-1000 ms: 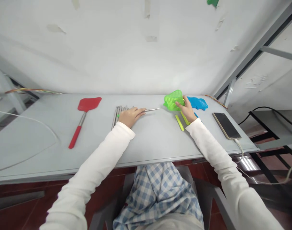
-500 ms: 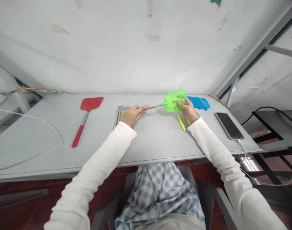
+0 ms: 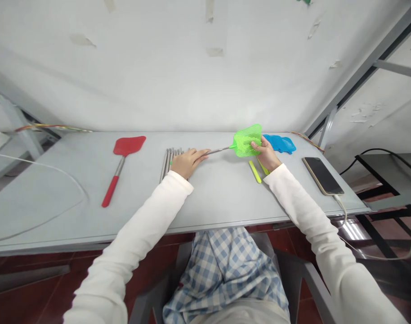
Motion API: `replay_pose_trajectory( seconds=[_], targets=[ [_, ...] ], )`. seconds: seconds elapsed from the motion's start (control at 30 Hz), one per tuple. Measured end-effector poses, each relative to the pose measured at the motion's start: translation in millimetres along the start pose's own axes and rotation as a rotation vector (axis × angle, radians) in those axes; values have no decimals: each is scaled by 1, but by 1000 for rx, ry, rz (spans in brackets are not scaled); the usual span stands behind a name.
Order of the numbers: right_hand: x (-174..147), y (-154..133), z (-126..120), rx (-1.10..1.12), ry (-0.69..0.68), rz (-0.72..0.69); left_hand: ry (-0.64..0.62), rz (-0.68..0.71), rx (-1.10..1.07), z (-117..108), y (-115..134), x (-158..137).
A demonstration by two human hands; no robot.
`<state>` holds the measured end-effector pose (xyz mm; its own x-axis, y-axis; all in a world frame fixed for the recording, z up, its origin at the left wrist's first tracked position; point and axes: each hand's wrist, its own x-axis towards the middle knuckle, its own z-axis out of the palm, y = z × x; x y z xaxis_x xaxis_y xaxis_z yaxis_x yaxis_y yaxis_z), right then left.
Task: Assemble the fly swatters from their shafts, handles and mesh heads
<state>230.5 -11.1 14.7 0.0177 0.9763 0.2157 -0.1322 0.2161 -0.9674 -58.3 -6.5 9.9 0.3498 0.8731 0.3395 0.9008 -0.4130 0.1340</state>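
A green fly swatter (image 3: 247, 140) with a mesh head and thin metal rod is held between my two hands above the table. My left hand (image 3: 188, 163) is closed around the rod end, with a bit of green showing behind it. My right hand (image 3: 266, 153) grips the mesh head, its thumb on the near face. Beneath and beside my left hand lie several metal rods (image 3: 165, 164), partly covered by it. Yellow-green handle pieces (image 3: 255, 172) lie below my right hand, and blue swatter heads (image 3: 283, 144) lie just behind it.
A red fly swatter (image 3: 129, 145) lies on the table (image 3: 212, 198) at the left. A phone (image 3: 323, 175) with a white cable sits near the right edge. A thin white cable (image 3: 50, 164) curves across the left end. The wall (image 3: 158, 67) rises behind.
The green swatter and both hands have shifted only very slightly to the right. Both hands keep the same hold, and everything else on the table stays as it was.
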Motion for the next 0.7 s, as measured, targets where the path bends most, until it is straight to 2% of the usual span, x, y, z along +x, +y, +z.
replay_pose_trajectory(
  seconds=[0.23, 0.5, 0.7],
  targets=[
    [0, 1, -2, 59, -10, 15, -14, 1, -9, 0, -1, 1],
    [1, 5, -4, 15, -19, -25, 14, 60, -46, 0, -4, -1],
    [0, 4, -11, -52, -105, -2, 59, 116, -144, 0, -6, -4]
  ],
)
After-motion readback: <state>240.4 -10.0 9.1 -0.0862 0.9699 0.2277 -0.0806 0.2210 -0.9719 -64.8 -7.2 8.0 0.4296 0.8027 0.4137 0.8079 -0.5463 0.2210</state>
